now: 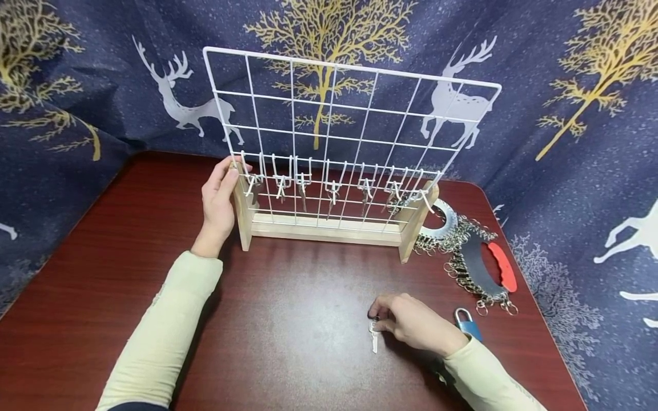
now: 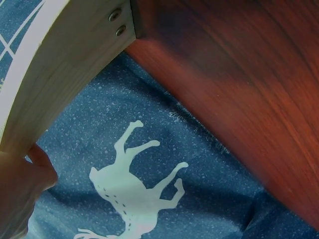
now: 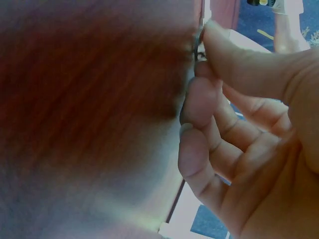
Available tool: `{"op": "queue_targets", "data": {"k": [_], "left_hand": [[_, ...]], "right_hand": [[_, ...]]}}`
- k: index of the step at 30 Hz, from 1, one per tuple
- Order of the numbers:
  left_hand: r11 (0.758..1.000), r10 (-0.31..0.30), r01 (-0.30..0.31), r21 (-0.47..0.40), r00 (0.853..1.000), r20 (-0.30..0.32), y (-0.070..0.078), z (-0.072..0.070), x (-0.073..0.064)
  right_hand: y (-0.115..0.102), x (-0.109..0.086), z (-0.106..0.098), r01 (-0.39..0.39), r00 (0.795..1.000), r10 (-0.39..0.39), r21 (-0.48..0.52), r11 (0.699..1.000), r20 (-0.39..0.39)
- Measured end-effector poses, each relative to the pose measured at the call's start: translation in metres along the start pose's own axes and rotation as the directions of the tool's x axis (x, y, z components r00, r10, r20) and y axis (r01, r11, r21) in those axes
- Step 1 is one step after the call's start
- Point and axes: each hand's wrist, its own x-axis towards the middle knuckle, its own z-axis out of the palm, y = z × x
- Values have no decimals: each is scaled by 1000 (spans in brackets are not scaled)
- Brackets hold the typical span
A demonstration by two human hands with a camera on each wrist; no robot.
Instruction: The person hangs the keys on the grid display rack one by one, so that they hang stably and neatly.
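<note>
A rack with a white wire grid (image 1: 354, 68) stands toward the back of the table on a wooden base (image 1: 329, 229). My left hand (image 1: 218, 200) grips the top of its left wooden post (image 1: 243, 217); that post (image 2: 70, 74) fills the upper left of the left wrist view. Several keys hang from white hooks along the grid. Low over the table in front, my right hand (image 1: 416, 322) pinches a silver key (image 1: 374, 344) by its head, blade toward me. In the right wrist view the right hand (image 3: 249, 129) hides most of the key.
Right of the rack lie a grey ring (image 1: 449, 222) and a dark curved holder with a red handle (image 1: 502, 267), both fringed with small metal rings. A blue padlock (image 1: 470, 327) sits behind the right wrist. A patterned blue cloth (image 1: 103, 74) hangs behind the table.
</note>
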Motion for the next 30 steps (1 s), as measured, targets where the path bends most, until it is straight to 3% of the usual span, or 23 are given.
{"op": "queue_targets", "data": {"k": [9, 15, 26, 28, 30], "left_hand": [[1000, 3, -3, -8, 1000, -3, -2, 0, 0], [1000, 6, -6, -1, 1000, -2, -2, 0, -1], [1000, 7, -7, -3, 1000, 4, -2, 0, -1], [1000, 7, -7, -2, 1000, 3, -2, 0, -1], [1000, 10, -10, -3, 1000, 3, -2, 0, 0]], "right_hand": [[-1, 0, -4, -19, 994, 20, 11, 1000, -109], [0, 1, -15, 5, 970, 14, 77, 997, -241], [5, -2, -45, 10, 880, 15, 50, 999, -474], [4, -3, -54, 19, 855, 14, 58, 998, -519], [1, -4, -63, 30, 813, 12, 62, 998, -582]]}}
